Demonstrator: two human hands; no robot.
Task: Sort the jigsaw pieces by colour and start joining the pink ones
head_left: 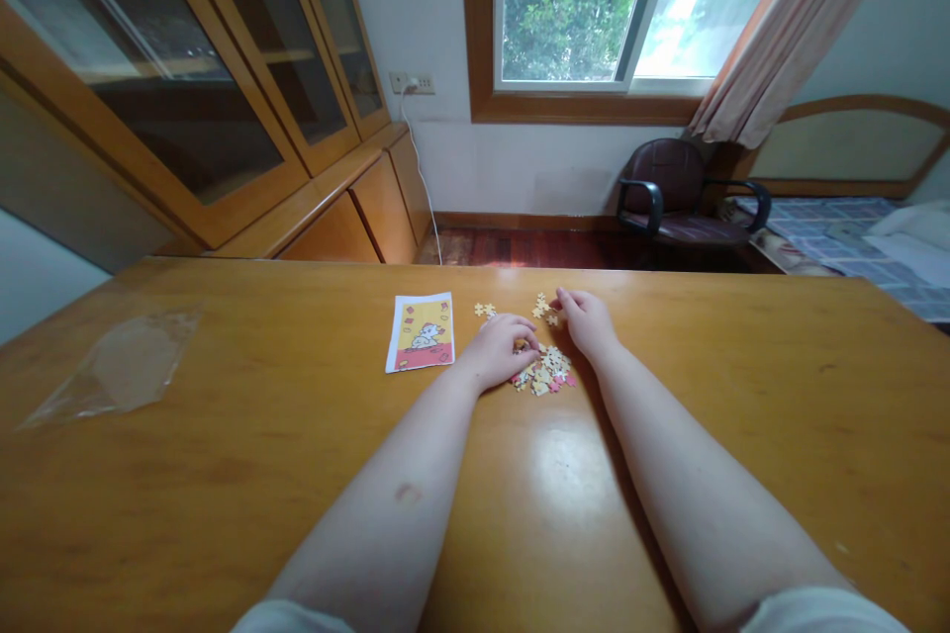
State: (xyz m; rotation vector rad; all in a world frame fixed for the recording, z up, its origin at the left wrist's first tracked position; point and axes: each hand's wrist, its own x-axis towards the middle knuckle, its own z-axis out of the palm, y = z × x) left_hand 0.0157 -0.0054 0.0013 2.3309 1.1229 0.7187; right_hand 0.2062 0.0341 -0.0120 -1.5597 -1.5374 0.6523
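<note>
1. A wooden desk (223,514) fills the lower part of the view, and both bare forearms reach forward across it.
2. A pile of puzzle pieces (549,376) lies loose near the middle of the desk, in pale yellow, white and pink.
3. The left hand (499,351) is at the left edge of the pile, its fingers and thumb curved around some pieces; I can't tell whether it grips one.
4. The right hand (588,324) is beyond the pile and to its right, fingers bent together; whether a piece is pinched in them is too small to tell.
5. Just left of the right fingertips lies a small group of yellow pieces (541,305), apart from the main pile.
6. Another few pieces (484,310) lie just beyond the left hand, near the picture card.
7. The picture card (414,324) lies flat to the left of the left hand, showing a white cartoon animal on yellow and pink.
8. A clear plastic bag (123,361) lies flat toward the left end of the desk.
9. Past the desk are a glass-door cabinet (304,158), a window (571,10), a pink curtain (794,40), a dark armchair (668,178) and a bed (831,227).
</note>
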